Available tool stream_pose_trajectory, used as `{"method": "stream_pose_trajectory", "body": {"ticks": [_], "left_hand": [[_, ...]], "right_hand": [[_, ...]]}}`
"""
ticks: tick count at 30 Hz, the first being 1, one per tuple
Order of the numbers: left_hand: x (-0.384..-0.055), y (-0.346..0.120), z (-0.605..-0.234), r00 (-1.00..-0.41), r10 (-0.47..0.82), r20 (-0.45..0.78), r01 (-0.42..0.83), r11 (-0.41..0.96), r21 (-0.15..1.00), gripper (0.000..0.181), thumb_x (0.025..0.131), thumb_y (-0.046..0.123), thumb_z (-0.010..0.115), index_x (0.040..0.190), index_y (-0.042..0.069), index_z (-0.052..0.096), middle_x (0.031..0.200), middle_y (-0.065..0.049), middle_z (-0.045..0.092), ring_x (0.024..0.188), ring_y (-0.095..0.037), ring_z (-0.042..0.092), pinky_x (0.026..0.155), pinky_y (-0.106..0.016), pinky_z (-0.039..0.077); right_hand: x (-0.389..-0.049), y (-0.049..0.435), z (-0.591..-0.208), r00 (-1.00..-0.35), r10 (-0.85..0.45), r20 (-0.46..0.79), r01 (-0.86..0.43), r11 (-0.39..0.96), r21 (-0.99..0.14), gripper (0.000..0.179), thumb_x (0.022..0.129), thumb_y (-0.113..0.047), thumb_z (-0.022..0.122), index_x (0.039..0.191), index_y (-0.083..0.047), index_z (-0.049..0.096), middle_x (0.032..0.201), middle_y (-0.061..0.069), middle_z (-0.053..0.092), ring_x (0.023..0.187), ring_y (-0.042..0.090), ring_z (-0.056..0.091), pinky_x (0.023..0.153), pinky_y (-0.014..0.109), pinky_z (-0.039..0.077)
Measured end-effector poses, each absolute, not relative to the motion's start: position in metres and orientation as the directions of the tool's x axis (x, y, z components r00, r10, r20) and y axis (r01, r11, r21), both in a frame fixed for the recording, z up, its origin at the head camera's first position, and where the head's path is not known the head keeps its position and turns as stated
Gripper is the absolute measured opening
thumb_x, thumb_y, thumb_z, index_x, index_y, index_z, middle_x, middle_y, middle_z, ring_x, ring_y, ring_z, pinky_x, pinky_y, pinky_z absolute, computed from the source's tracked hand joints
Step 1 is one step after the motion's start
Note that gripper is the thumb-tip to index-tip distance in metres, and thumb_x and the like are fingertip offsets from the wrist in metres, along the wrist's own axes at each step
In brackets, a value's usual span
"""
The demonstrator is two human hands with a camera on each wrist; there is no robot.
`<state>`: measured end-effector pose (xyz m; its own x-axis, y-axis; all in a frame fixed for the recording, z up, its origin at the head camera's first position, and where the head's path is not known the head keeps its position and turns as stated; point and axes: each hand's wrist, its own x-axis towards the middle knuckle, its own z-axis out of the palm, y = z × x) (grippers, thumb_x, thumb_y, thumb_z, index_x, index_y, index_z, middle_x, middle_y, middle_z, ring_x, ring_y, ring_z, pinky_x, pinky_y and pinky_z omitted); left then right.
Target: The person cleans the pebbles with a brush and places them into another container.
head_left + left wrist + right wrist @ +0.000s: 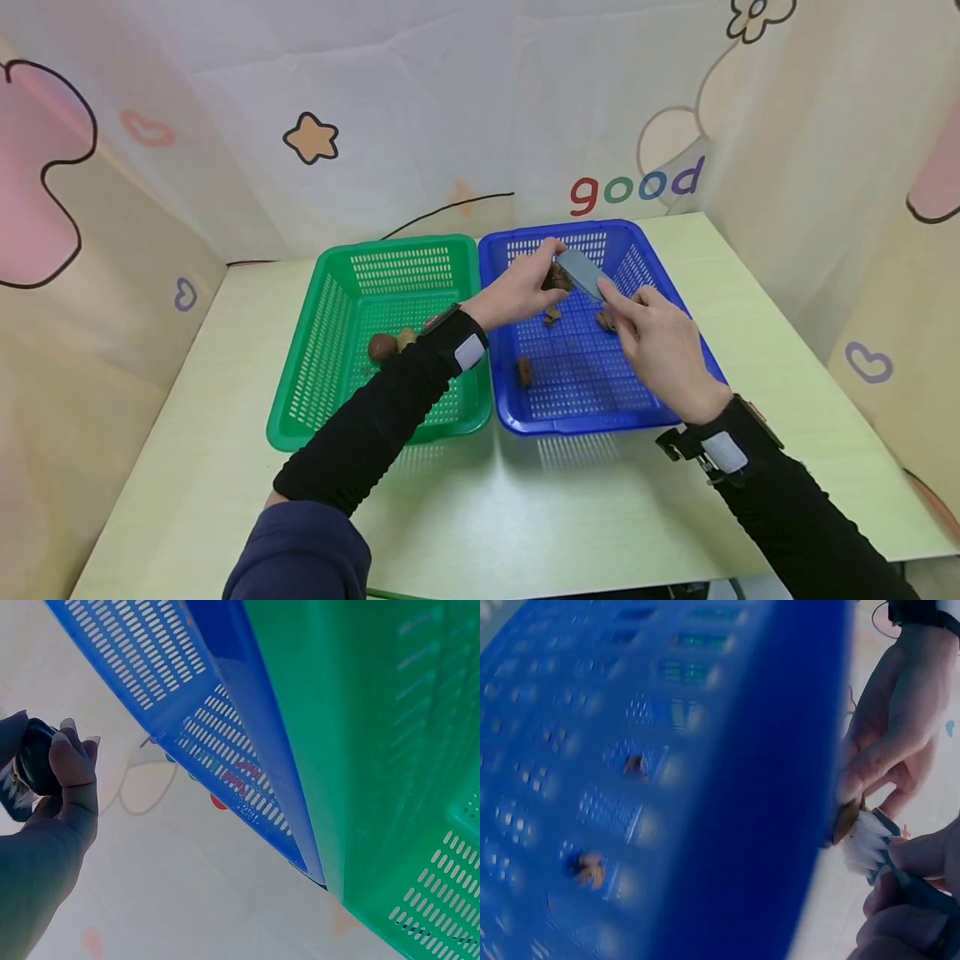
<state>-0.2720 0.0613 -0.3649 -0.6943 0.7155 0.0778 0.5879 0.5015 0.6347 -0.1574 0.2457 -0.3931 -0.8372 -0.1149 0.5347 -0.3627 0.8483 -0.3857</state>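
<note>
Over the back of the blue basket (592, 423), my left hand (519, 287) pinches a dark brown, rounded lump (557, 278) between thumb and fingers; I cannot tell what kind it is. My right hand (663, 346) grips a grey-blue brush (581, 273), its index finger laid along the back. In the right wrist view the white bristles (864, 844) meet the lump's brown side. The left wrist view shows the lump's smooth dark side (36, 757) between the fingertips. Small brown pieces lie on the blue basket's floor, one of them a short upright-looking piece (524, 372).
A green basket (401, 243) stands directly left of the blue one, under my left forearm. In it lie a reddish-brown round thing (382, 347) and a yellowish one (406, 337), partly behind the wrist. Both baskets stand on a pale table (465, 517), with a printed curtain (420, 92) behind.
</note>
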Motion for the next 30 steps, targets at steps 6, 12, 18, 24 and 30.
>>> {"method": "stream_pose_trajectory", "body": {"ticks": [6, 12, 18, 24, 30], "left_hand": [[-0.274, 0.058, -0.366, -0.718, 0.692, 0.078, 0.566, 0.514, 0.645, 0.046, 0.096, 0.01, 0.059, 0.135, 0.004, 0.037, 0.116, -0.013, 0.065, 0.096, -0.019, 0.063, 0.083, -0.028, 0.05], [-0.273, 0.057, -0.366, -0.7, 0.71, 0.076, 0.581, 0.505, 0.639, 0.041, 0.096, 0.01, 0.058, 0.132, 0.004, 0.04, 0.113, -0.012, 0.064, 0.093, -0.019, 0.062, 0.079, -0.026, 0.048], [-0.275, 0.056, -0.37, -0.708, 0.701, 0.085, 0.572, 0.498, 0.652, 0.037, 0.096, 0.008, 0.056, 0.13, 0.002, 0.044, 0.119, -0.013, 0.062, 0.099, -0.02, 0.063, 0.085, -0.028, 0.051], [-0.276, 0.054, -0.371, -0.725, 0.687, 0.055, 0.558, 0.538, 0.631, 0.035, 0.097, 0.008, 0.054, 0.131, 0.002, 0.045, 0.121, -0.013, 0.062, 0.105, -0.02, 0.061, 0.09, -0.03, 0.049], [-0.275, 0.055, -0.372, -0.718, 0.691, 0.079, 0.578, 0.529, 0.622, 0.04, 0.095, 0.009, 0.058, 0.132, 0.002, 0.045, 0.118, -0.013, 0.064, 0.099, -0.02, 0.064, 0.083, -0.028, 0.051]], "right_hand": [[-0.155, 0.244, -0.396, -0.834, -0.127, 0.537, -0.383, 0.834, -0.398, 0.041, 0.09, -0.007, 0.066, 0.131, -0.01, 0.06, 0.07, 0.005, 0.043, 0.057, 0.013, 0.034, 0.046, 0.022, 0.028], [-0.157, 0.245, -0.394, -0.831, -0.101, 0.546, -0.36, 0.847, -0.391, 0.039, 0.09, -0.009, 0.065, 0.13, -0.01, 0.061, 0.069, 0.006, 0.044, 0.057, 0.014, 0.035, 0.045, 0.022, 0.028], [-0.158, 0.24, -0.396, -0.834, -0.121, 0.539, -0.382, 0.832, -0.403, 0.039, 0.092, -0.01, 0.064, 0.131, -0.01, 0.06, 0.07, 0.006, 0.043, 0.057, 0.014, 0.035, 0.046, 0.022, 0.029], [-0.156, 0.243, -0.397, -0.828, -0.093, 0.553, -0.362, 0.841, -0.401, 0.038, 0.09, -0.01, 0.066, 0.128, -0.009, 0.062, 0.068, 0.005, 0.044, 0.057, 0.013, 0.033, 0.046, 0.022, 0.027], [-0.161, 0.236, -0.399, -0.833, -0.079, 0.548, -0.36, 0.829, -0.427, 0.038, 0.093, -0.009, 0.062, 0.13, -0.009, 0.06, 0.068, 0.006, 0.044, 0.057, 0.014, 0.033, 0.046, 0.023, 0.028]]}}
